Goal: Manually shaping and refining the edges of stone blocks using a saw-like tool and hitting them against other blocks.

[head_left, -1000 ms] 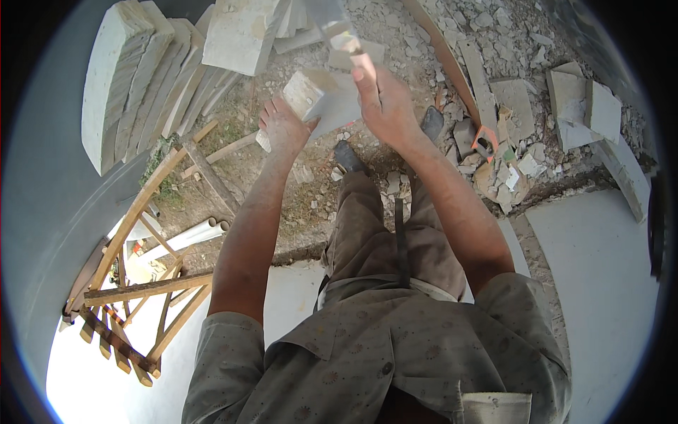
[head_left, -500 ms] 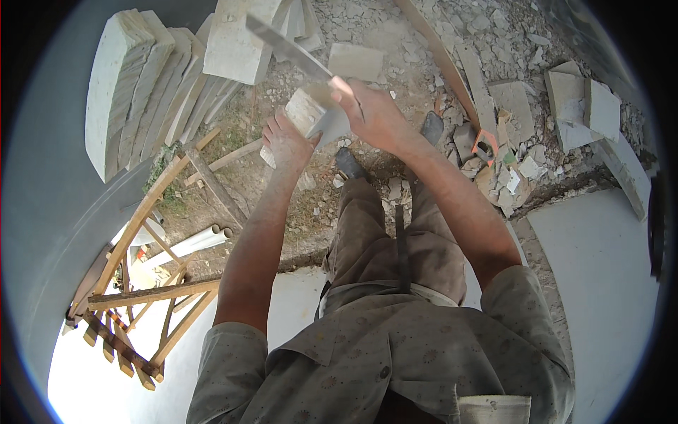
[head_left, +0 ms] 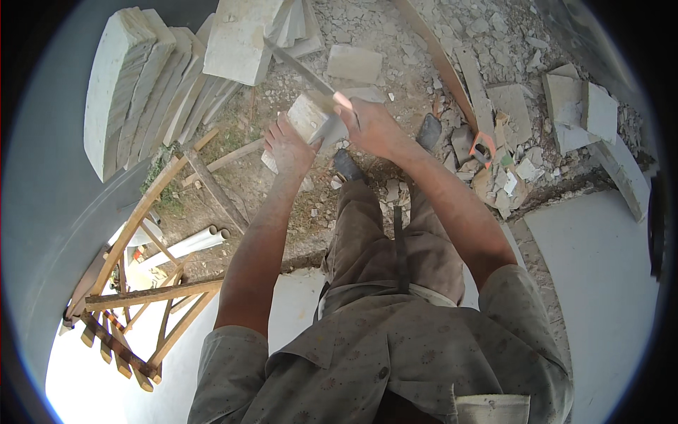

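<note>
In my right hand (head_left: 378,128) is the pale handle of a machete (head_left: 304,68), gripped with the fingers wrapped round it. Its long, flat grey blade slants up and left, beyond a pale block (head_left: 308,116). My left hand (head_left: 289,147) grips that block from the left, fingers along its side and thumb at its near edge. White and rough, the block is tilted, and my left hand covers part of it. A gap shows between the blade and the block's top.
Thick pale slabs (head_left: 116,92) lean in a row at the far left, beside a large block (head_left: 244,42). A wooden frame (head_left: 152,293) stands at left. Rubble, broken slabs (head_left: 600,113) and an orange-handled saw (head_left: 483,149) lie to the right. My shoes (head_left: 348,165) are close below the block.
My right hand has come down slightly, and the machete's tip has shifted down and right. My left hand still grips the block, nearly in the same place.
</note>
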Demonstrator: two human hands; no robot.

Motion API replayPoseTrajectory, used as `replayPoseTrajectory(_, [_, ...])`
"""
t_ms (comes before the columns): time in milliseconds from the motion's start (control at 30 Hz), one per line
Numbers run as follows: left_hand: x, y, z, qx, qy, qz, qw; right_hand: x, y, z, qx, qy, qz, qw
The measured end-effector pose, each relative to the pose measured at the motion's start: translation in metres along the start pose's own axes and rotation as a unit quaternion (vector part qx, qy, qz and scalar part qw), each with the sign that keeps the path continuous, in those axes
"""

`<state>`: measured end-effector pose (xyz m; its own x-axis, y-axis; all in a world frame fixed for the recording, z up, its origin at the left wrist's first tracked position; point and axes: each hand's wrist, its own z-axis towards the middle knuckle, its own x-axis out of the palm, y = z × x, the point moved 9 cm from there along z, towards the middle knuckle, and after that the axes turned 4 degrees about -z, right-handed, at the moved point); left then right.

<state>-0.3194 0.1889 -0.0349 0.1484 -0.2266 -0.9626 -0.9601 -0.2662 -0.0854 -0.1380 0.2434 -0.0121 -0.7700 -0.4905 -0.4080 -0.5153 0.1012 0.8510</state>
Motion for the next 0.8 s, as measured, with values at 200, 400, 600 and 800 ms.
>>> replayPoseTrajectory(200, [0.002,0.002,0.001,0.007,0.009,-0.001,1.000,0.010,-0.002,0.008,-0.005,0.076,-0.042,0.996])
replayPoseTrajectory(400, [0.006,0.005,0.005,0.001,0.023,-0.014,1.000,-0.015,0.012,-0.005,-0.047,-0.085,0.109,0.989])
replayPoseTrajectory(600, [0.006,0.005,0.002,0.003,0.029,-0.005,1.000,-0.002,-0.017,-0.003,0.019,-0.029,0.092,0.995])
replayPoseTrajectory(800, [0.001,0.004,0.004,-0.001,0.012,0.002,1.000,0.009,-0.021,0.003,-0.005,0.000,0.022,1.000])
